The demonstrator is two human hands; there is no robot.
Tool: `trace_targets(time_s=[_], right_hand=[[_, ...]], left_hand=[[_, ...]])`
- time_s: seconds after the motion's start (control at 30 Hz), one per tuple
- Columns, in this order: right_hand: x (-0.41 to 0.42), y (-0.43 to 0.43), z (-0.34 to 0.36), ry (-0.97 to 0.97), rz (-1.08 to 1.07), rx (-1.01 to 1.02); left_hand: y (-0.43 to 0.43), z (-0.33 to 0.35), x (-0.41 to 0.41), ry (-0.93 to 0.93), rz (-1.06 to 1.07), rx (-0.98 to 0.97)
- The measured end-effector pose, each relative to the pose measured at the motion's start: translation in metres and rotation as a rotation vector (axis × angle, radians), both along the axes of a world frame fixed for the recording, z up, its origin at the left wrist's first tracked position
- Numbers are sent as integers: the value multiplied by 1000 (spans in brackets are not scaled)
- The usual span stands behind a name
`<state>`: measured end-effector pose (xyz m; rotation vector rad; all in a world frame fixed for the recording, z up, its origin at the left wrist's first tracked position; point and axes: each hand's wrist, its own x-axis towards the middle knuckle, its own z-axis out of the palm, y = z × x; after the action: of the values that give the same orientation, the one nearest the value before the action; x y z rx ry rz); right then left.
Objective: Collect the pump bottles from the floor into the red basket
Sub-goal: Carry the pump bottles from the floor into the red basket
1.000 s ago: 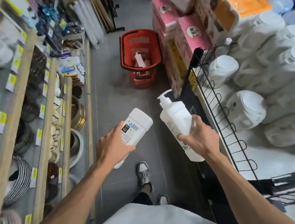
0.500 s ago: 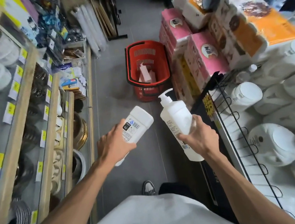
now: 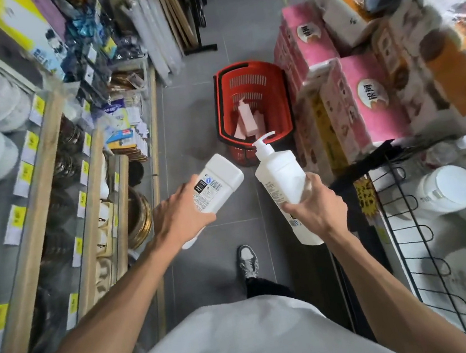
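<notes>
My left hand grips a white bottle with its flat base pointing forward and its pump end hidden under my palm. My right hand grips a second white pump bottle, its pump head up and pointing toward the basket. The red basket stands on the grey aisle floor just ahead of both bottles, against the pink packs. Inside it lie pump bottles that look pinkish against the red plastic. Both hands are held in the air short of the basket.
Wooden shelves with dishes and yellow price tags line the left. Pink and orange paper packs and a black wire rack with white tubs crowd the right. My shoe is on the narrow grey floor.
I have walked forward along the aisle; the red basket is nearer and lower in view. Both hands keep their grips on the two white bottles.
</notes>
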<state>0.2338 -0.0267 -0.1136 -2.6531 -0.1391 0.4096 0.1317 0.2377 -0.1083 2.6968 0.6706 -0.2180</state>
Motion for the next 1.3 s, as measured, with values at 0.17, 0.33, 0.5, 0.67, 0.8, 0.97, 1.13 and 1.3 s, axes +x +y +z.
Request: trace_targets(time_s=[0.17, 0.33, 0.5, 0.67, 0.8, 0.97, 1.13, 1.3], right_hand=[[51, 32, 0, 4, -6, 9], [96, 66, 2, -13, -3, -3], [137, 107, 2, 10, -35, -28], [172, 156, -2, -3, -108, -43], [198, 198, -2, 9, -179, -56], [228, 239, -2, -3, -275, -28], [269, 268, -5, -15, -325, -17], [318, 287, -12, -15, -397, 15]], left_hand=[[34, 2, 49, -1, 20, 1], [68, 5, 94, -13, 11, 20], [113, 2, 143, 2, 23, 24], [171, -4, 194, -6, -27, -40], [220, 0, 234, -12, -79, -58], [271, 1, 291, -27, -161, -63], [305, 1, 354, -8, -218, -39], [319, 1, 427, 17, -277, -26]])
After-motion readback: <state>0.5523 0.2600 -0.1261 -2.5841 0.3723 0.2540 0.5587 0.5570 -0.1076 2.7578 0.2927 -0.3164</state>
